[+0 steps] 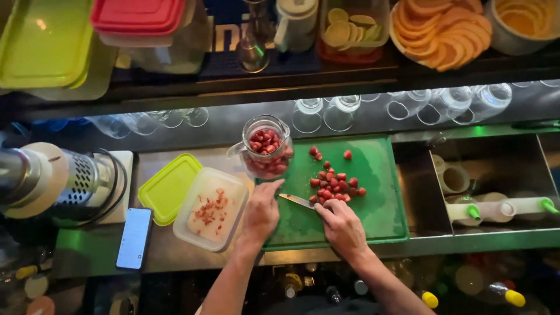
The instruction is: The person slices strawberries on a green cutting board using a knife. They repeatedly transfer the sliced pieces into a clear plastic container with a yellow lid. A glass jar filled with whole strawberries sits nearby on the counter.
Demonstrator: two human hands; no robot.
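Observation:
A green cutting board (379,198) lies on the steel counter with a heap of red strawberries (335,184) on it. My right hand (343,228) grips a small knife (296,200) whose blade points left toward my left hand (261,211). My left hand rests at the board's left edge, fingers curled, just below a glass jar (267,147) filled with strawberries. Whether the left fingers pinch a berry is hidden. A clear plastic tub (211,209) with red trimmings sits left of that hand.
A yellow-green lid (169,188) lies beside the tub, a phone (134,238) farther left, and a metal appliance (52,181) at far left. Squeeze bottles (513,207) lie in a well at right. Upturned glasses (326,111) line the back; sliced citrus (443,29) sits above.

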